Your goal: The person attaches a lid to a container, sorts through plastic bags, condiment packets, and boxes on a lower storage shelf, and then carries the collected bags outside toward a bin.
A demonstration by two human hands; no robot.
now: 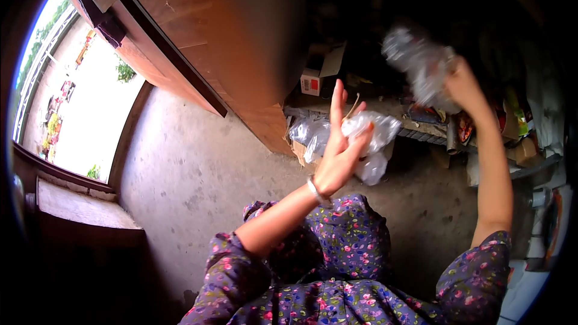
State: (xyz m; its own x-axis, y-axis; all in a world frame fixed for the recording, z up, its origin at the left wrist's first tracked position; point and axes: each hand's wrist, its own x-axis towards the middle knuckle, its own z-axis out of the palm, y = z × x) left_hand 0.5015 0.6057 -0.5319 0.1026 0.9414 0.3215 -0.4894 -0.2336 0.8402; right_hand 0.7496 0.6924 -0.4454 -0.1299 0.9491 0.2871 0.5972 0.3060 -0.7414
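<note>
My right hand (462, 87) is raised at the upper right, its fingers closed on a crumpled clear plastic bag (415, 63) that is blurred by motion. Near the middle is my left hand (343, 153), with a light bracelet at the wrist and the fingers spread apart. More clear plastic (376, 135) lies right behind and beside its fingers; whether the hand touches it I cannot tell. Another piece of clear plastic (313, 135) shows to the left of that hand, over the edge of a cardboard box.
A low shelf (397, 114) behind the hands carries an open small box (311, 81) and packets. Wooden panels (180, 24) stand at the upper left, beside a bright doorway. Bare concrete floor (198, 150) shows below. More goods crowd the dark right side.
</note>
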